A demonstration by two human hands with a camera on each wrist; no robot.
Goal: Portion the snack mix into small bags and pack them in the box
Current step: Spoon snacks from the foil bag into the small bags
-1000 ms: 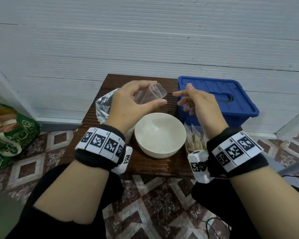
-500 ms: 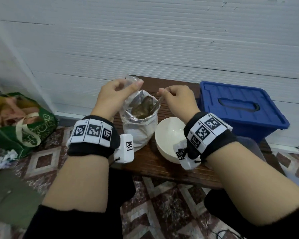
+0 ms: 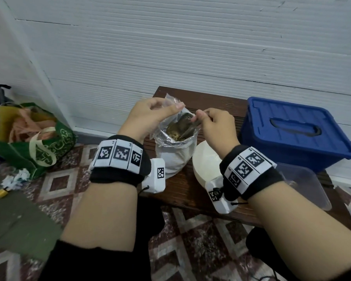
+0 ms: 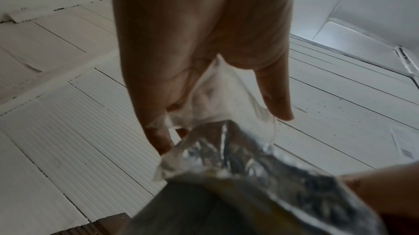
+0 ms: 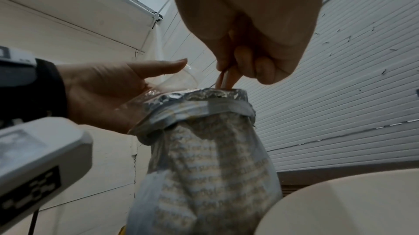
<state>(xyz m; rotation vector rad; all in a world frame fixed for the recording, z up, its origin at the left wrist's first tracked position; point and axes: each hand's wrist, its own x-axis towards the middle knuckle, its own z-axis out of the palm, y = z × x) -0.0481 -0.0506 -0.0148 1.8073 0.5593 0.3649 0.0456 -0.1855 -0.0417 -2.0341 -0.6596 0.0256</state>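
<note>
The foil snack-mix bag (image 3: 175, 151) stands open on the dark wooden table (image 3: 182, 189), its rim rolled down, brown mix showing inside. Rows of small print cover its pale side in the right wrist view, too blurred to read. The left hand (image 3: 148, 116) pinches a small clear plastic bag (image 4: 217, 99) between thumb and fingers at the foil bag's mouth. The right hand (image 3: 215, 126) is curled around a thin spoon handle (image 5: 224, 77) that dips into the mix. A white bowl (image 3: 205, 165) sits just right of the foil bag, and a clear plastic lid (image 3: 304, 185) lies near the right forearm. The blue box (image 3: 292, 134), lid on, stands at the table's right end. On the floor to the left is a green tote bag (image 3: 39, 147) with pale lettering I cannot make out.
</note>
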